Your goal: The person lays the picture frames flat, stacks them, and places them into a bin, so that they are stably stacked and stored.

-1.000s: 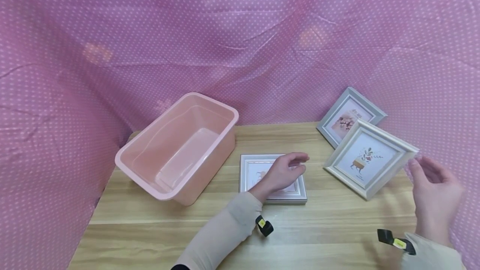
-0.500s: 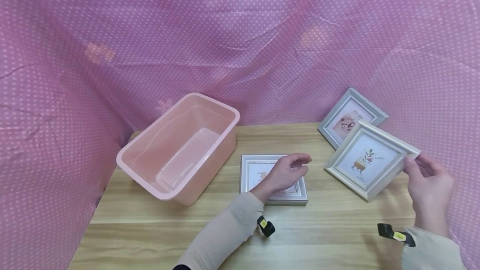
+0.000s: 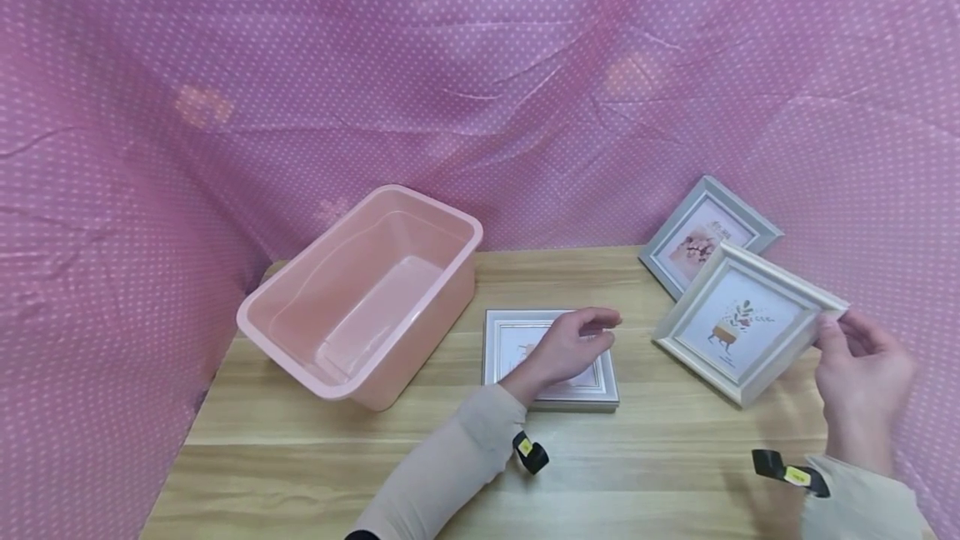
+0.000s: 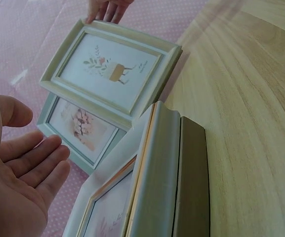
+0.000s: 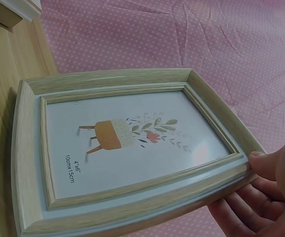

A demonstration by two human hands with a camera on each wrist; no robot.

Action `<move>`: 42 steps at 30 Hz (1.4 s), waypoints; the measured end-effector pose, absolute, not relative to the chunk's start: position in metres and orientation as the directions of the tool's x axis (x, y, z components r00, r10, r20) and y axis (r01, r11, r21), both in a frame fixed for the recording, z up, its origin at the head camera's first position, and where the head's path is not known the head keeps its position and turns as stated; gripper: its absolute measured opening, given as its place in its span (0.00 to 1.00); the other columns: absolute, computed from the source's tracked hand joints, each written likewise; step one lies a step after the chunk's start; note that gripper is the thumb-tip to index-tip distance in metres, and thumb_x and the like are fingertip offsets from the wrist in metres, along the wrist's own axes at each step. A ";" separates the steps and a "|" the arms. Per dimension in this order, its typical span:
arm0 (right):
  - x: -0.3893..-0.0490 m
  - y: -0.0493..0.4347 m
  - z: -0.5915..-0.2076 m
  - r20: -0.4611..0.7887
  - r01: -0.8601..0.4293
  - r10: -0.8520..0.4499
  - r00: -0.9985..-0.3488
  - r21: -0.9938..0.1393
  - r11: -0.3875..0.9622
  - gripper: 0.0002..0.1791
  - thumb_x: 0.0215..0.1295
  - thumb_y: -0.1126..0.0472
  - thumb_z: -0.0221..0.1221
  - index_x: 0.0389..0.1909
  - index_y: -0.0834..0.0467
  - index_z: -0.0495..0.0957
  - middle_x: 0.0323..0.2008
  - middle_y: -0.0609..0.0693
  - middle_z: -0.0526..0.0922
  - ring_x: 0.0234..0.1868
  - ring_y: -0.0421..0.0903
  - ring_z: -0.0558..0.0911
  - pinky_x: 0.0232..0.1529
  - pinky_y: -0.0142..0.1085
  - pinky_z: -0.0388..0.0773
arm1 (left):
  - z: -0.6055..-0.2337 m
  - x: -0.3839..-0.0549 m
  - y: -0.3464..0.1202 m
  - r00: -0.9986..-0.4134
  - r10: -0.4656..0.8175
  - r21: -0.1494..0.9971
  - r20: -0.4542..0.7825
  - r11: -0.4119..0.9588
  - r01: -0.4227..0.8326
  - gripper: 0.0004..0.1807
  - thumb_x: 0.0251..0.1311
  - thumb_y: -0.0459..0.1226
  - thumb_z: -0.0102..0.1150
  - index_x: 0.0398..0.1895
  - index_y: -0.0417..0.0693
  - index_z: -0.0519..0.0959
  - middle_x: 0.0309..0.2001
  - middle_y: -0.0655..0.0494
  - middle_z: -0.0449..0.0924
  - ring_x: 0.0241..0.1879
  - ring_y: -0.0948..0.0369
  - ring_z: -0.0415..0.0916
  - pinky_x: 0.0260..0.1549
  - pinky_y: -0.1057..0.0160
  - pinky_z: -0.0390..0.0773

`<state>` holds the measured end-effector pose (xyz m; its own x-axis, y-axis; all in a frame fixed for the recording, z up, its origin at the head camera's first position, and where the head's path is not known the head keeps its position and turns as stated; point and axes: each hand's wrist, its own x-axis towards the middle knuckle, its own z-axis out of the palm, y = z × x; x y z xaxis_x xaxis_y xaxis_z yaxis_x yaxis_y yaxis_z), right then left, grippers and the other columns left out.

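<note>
In the head view my right hand (image 3: 862, 386) pinches the upper right edge of a cream picture frame (image 3: 746, 325), thumb on the front and fingers behind. That frame is tilted up, and its print of a plant in a legged pot shows clearly in the right wrist view. My left hand (image 3: 567, 348) is over a silver-white picture frame (image 3: 504, 357) lying flat on the table, and partly hides it. Its fingers (image 4: 38, 163) are loosely extended and hold nothing. Behind the cream frame leans a grey-blue picture frame (image 3: 708, 236) with a pink flower print, its lower part covered.
A pink plastic bin (image 3: 431, 327) stands on the left side of the wooden table (image 3: 360, 469), nothing visible inside it. Pink dotted cloth (image 3: 480, 107) hangs around the back and sides of the table. A brown layer (image 4: 191, 177) lies under the flat frame.
My right hand has moved left onto the cream frame's corner and now grips it. The frame has barely shifted. My left hand stays over the flat frame.
</note>
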<state>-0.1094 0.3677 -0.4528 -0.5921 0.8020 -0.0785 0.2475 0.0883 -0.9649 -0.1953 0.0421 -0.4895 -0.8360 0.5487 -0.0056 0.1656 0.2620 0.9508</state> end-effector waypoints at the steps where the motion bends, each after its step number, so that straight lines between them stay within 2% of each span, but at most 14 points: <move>1: -0.109 0.367 -0.451 -0.084 0.248 0.802 -0.591 -0.965 0.082 0.25 0.75 0.61 0.64 0.71 0.58 0.79 0.28 0.22 0.79 0.31 0.21 0.80 0.32 0.11 0.76 | -0.489 -0.195 0.042 -0.837 0.547 0.949 -0.009 0.267 0.165 0.23 0.76 0.38 0.58 0.70 0.44 0.80 0.67 0.52 0.85 0.68 0.54 0.82 0.67 0.68 0.79; 7: -0.106 0.364 -0.440 -0.098 0.182 0.808 -0.581 -0.983 0.012 0.24 0.74 0.65 0.64 0.69 0.60 0.80 0.26 0.24 0.82 0.28 0.22 0.82 0.30 0.12 0.78 | -0.489 -0.197 0.041 -0.840 0.543 0.945 -0.021 0.286 0.161 0.22 0.76 0.38 0.58 0.70 0.46 0.80 0.67 0.53 0.85 0.67 0.58 0.82 0.68 0.67 0.79; 11: -0.104 0.361 -0.434 -0.044 0.164 0.815 -0.578 -0.984 0.064 0.22 0.75 0.65 0.64 0.67 0.59 0.81 0.26 0.24 0.81 0.27 0.21 0.82 0.31 0.13 0.80 | -0.488 -0.198 0.040 -0.838 0.546 0.944 -0.016 0.285 0.168 0.22 0.76 0.39 0.58 0.70 0.45 0.80 0.67 0.53 0.85 0.68 0.56 0.82 0.68 0.66 0.79; 16: -0.101 0.357 -0.424 -0.031 0.108 0.818 -0.574 -0.993 0.038 0.15 0.73 0.65 0.66 0.58 0.52 0.87 0.28 0.26 0.84 0.29 0.24 0.84 0.32 0.13 0.81 | -0.486 -0.198 0.040 -0.835 0.549 0.941 -0.021 0.292 0.169 0.23 0.77 0.39 0.58 0.71 0.45 0.79 0.68 0.53 0.85 0.68 0.57 0.81 0.69 0.65 0.79; 19: -0.100 0.354 -0.419 -0.037 0.105 0.819 -0.572 -0.994 0.028 0.15 0.74 0.64 0.66 0.58 0.52 0.87 0.33 0.27 0.86 0.33 0.26 0.85 0.37 0.13 0.81 | -0.486 -0.198 0.039 -0.839 0.544 0.940 -0.027 0.298 0.163 0.22 0.77 0.39 0.58 0.71 0.47 0.79 0.68 0.55 0.85 0.67 0.59 0.81 0.69 0.66 0.79; 20: -0.099 0.353 -0.417 -0.039 0.121 0.818 -0.574 -0.992 0.037 0.16 0.74 0.63 0.66 0.60 0.52 0.86 0.36 0.30 0.89 0.34 0.25 0.85 0.39 0.12 0.80 | -0.485 -0.198 0.039 -0.840 0.541 0.942 -0.025 0.295 0.162 0.22 0.77 0.39 0.58 0.71 0.47 0.80 0.68 0.55 0.85 0.67 0.59 0.81 0.69 0.66 0.79; 22: -0.100 0.351 -0.413 -0.024 0.145 0.816 -0.577 -0.987 0.073 0.19 0.75 0.62 0.66 0.64 0.54 0.84 0.44 0.35 0.92 0.34 0.24 0.84 0.41 0.11 0.79 | -0.485 -0.199 0.039 -0.845 0.533 0.943 -0.025 0.293 0.157 0.22 0.77 0.40 0.59 0.70 0.48 0.80 0.67 0.56 0.85 0.66 0.60 0.82 0.68 0.66 0.79; 24: -0.100 0.349 -0.410 -0.013 0.136 0.811 -0.585 -0.987 0.081 0.19 0.75 0.63 0.65 0.65 0.56 0.84 0.45 0.35 0.92 0.33 0.24 0.85 0.40 0.11 0.79 | -0.485 -0.200 0.040 -0.849 0.528 0.944 -0.018 0.289 0.160 0.21 0.77 0.42 0.60 0.69 0.49 0.81 0.66 0.56 0.86 0.66 0.60 0.82 0.68 0.67 0.79; 26: -0.101 0.348 -0.406 -0.021 0.109 0.803 -0.596 -0.993 0.055 0.19 0.74 0.64 0.66 0.64 0.56 0.85 0.43 0.35 0.93 0.32 0.24 0.86 0.38 0.12 0.80 | -0.486 -0.200 0.040 -0.851 0.524 0.944 -0.011 0.287 0.165 0.21 0.77 0.43 0.61 0.69 0.49 0.81 0.66 0.56 0.86 0.66 0.60 0.82 0.67 0.67 0.80; 28: -0.101 0.346 -0.402 -0.036 0.090 0.791 -0.610 -0.996 0.024 0.19 0.74 0.65 0.66 0.63 0.57 0.85 0.34 0.30 0.90 0.31 0.26 0.86 0.37 0.13 0.81 | -0.487 -0.200 0.040 -0.853 0.522 0.943 -0.004 0.286 0.170 0.22 0.77 0.45 0.62 0.69 0.50 0.82 0.66 0.56 0.86 0.66 0.60 0.82 0.67 0.67 0.80; 30: -0.102 0.343 -0.398 -0.053 0.109 0.781 -0.622 -0.994 0.019 0.20 0.74 0.64 0.66 0.64 0.56 0.85 0.30 0.26 0.87 0.31 0.25 0.86 0.36 0.14 0.82 | -0.487 -0.200 0.040 -0.852 0.523 0.943 -0.003 0.285 0.172 0.23 0.77 0.47 0.62 0.69 0.50 0.82 0.66 0.56 0.86 0.66 0.60 0.82 0.67 0.67 0.80; 33: -0.103 0.339 -0.395 -0.023 0.163 0.770 -0.638 -0.981 0.106 0.21 0.75 0.62 0.66 0.67 0.57 0.83 0.29 0.23 0.84 0.32 0.23 0.84 0.35 0.14 0.82 | -0.487 -0.200 0.040 -0.851 0.525 0.945 -0.008 0.282 0.165 0.24 0.76 0.49 0.63 0.69 0.50 0.81 0.66 0.57 0.86 0.67 0.59 0.81 0.67 0.66 0.80; 36: -0.104 0.335 -0.393 0.011 0.159 0.762 -0.648 -0.976 0.149 0.22 0.75 0.62 0.66 0.67 0.59 0.82 0.30 0.22 0.84 0.32 0.22 0.84 0.36 0.14 0.82 | -0.487 -0.199 0.039 -0.848 0.529 0.948 -0.012 0.276 0.159 0.25 0.76 0.50 0.63 0.70 0.50 0.81 0.67 0.57 0.86 0.68 0.59 0.81 0.68 0.64 0.80; 42: -0.106 0.330 -0.390 0.030 0.066 0.750 -0.660 -0.993 0.098 0.18 0.72 0.66 0.67 0.62 0.58 0.86 0.29 0.27 0.87 0.32 0.25 0.86 0.35 0.16 0.83 | -0.486 -0.200 0.039 -0.842 0.540 0.951 -0.013 0.267 0.157 0.26 0.75 0.50 0.64 0.71 0.51 0.80 0.68 0.57 0.85 0.70 0.57 0.80 0.71 0.58 0.80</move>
<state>-0.1063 0.3299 -0.3897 -0.6604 0.7503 0.0300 0.0662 0.0980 -0.9930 -0.1998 0.0388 -0.4862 -0.8415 0.5401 -0.0126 0.1572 0.2671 0.9507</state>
